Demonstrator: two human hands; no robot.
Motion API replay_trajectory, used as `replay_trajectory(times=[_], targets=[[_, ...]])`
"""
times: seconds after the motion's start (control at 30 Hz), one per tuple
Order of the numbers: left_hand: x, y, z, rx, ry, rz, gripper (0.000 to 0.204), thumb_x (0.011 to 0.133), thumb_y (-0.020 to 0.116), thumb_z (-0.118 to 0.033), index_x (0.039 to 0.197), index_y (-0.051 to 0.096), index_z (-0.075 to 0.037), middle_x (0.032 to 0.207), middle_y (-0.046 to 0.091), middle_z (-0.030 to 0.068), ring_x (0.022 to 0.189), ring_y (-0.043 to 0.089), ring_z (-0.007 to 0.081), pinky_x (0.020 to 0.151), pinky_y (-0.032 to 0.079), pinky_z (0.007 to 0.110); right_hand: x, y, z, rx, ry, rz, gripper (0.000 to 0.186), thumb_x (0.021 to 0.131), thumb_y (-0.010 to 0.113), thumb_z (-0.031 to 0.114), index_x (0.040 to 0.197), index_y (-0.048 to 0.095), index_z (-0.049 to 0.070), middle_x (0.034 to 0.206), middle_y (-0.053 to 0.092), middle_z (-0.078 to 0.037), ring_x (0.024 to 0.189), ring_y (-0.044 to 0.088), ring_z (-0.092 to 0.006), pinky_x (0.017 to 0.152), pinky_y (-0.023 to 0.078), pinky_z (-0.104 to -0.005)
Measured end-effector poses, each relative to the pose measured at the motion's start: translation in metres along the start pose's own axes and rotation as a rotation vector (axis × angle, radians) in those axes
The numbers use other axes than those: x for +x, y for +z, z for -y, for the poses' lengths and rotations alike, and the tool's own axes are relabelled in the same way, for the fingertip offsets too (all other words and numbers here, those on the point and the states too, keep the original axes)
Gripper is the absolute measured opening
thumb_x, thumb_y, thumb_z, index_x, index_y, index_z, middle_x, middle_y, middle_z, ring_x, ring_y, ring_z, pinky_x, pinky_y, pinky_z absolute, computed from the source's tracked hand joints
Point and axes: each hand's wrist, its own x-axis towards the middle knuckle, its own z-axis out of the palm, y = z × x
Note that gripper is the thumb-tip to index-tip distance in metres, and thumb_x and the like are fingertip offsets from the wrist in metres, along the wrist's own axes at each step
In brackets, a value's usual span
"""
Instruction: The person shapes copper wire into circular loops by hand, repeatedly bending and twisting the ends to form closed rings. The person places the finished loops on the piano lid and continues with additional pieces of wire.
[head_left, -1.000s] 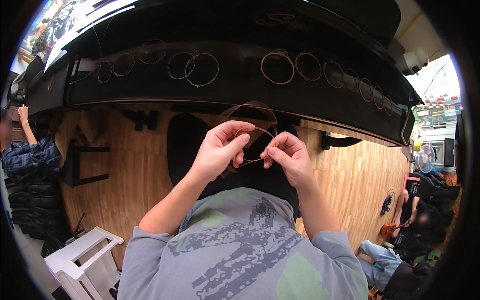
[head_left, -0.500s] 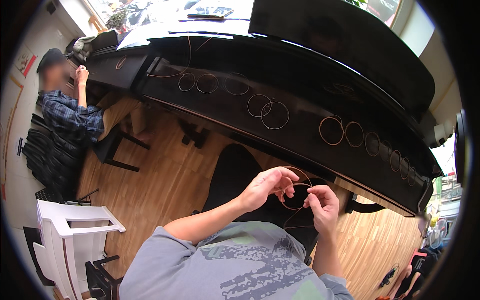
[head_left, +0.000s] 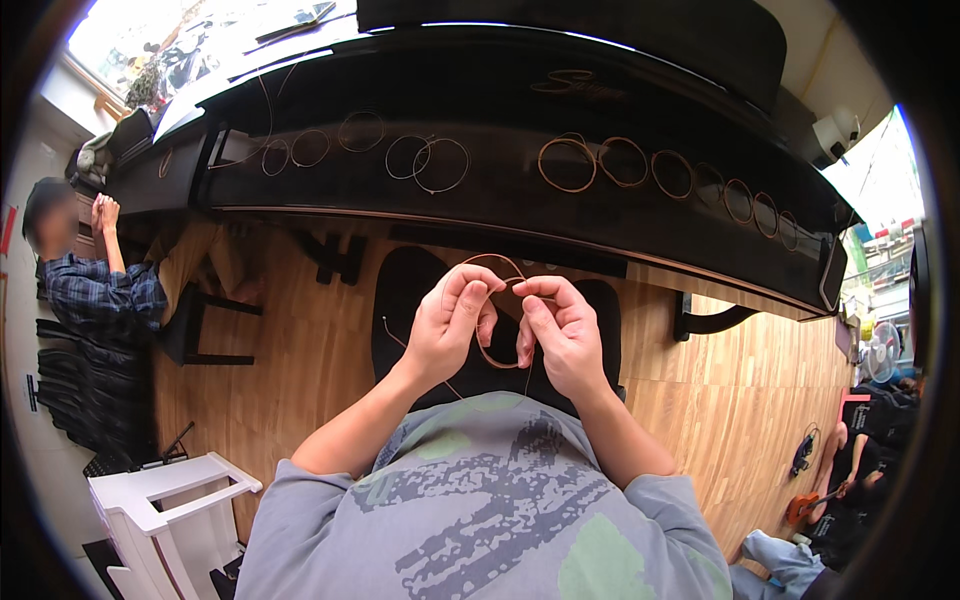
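Before my chest, a copper-coloured guitar string (head_left: 488,356) is wound in a loose coil between my two hands. My left hand (head_left: 446,325) pinches it at the upper left, with thumb and fingers closed. My right hand (head_left: 563,338) pinches the opposite side, its fingertips almost meeting the left ones. A thin arc of the string rises above the fingers. One free length hangs out to the left below my left hand and ends in a small pale tip. Fingers hide part of the coil.
On the long black piano (head_left: 500,215) ahead lie several coiled strings, coppery ones (head_left: 541,172) to the right and silvery ones (head_left: 468,165) left of centre. A black seat (head_left: 395,290) is below my hands. Someone in a plaid shirt (head_left: 100,290) sits at left; a white stand (head_left: 190,500) is nearer.
The view has turned, putting the piano farther up and left. My hands have come together around the coil, which was more open before. A loose end now sticks out at left.
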Motion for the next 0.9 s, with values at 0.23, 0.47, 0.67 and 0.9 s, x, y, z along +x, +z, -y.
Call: replay_trajectory(times=[0.23, 0.47, 0.67, 0.9], targets=[[-0.004, 0.011, -0.001, -0.045, 0.025, -0.071, 0.019, 0.101, 0.043, -0.017, 0.107, 0.052, -0.001, 0.061, 0.044, -0.0040, 0.050, 0.041, 0.0018, 0.046, 0.033, 0.016, -0.012, 0.011, 0.001, -0.306, -0.112, -0.018, 0.017, 0.094, 0.055, 0.006, 0.111, 0.056, 0.004, 0.065, 0.059, -0.003, 0.053, 0.054, -0.0052, 0.046, 0.042, -0.0206], [-0.001, 0.019, -0.001, -0.387, -0.210, -0.117, 0.017, 0.102, 0.042, -0.021, 0.107, 0.051, -0.007, 0.057, 0.040, -0.0047, 0.048, 0.035, 0.0036, 0.046, 0.031, 0.020, -0.004, 0.002, -0.030, -0.826, -0.828, -0.251, 0.022, 0.084, 0.063, -0.003, 0.105, 0.056, -0.001, 0.072, 0.064, -0.007, 0.050, 0.059, -0.0166, 0.045, 0.046, -0.0271], [-0.003, 0.019, 0.005, -0.428, -0.305, -0.140, 0.016, 0.103, 0.040, -0.021, 0.106, 0.050, -0.009, 0.062, 0.038, -0.0057, 0.051, 0.032, 0.0038, 0.047, 0.030, 0.020, 0.002, -0.004, -0.023, -0.531, -0.597, -0.197, 0.026, 0.088, 0.060, -0.001, 0.113, 0.053, 0.002, 0.065, 0.055, -0.002, 0.052, 0.050, -0.0046, 0.046, 0.040, -0.0213], [-0.002, 0.010, 0.003, -0.516, -0.353, -0.114, 0.015, 0.101, 0.044, -0.021, 0.109, 0.050, -0.009, 0.064, 0.039, -0.0058, 0.052, 0.033, 0.0036, 0.048, 0.029, 0.020, 0.000, -0.008, -0.015, -0.370, -0.330, 0.146, 0.043, 0.087, 0.057, -0.001, 0.127, 0.043, 0.005, 0.071, 0.058, -0.004, 0.064, 0.057, -0.0071, 0.056, 0.046, -0.0210]])
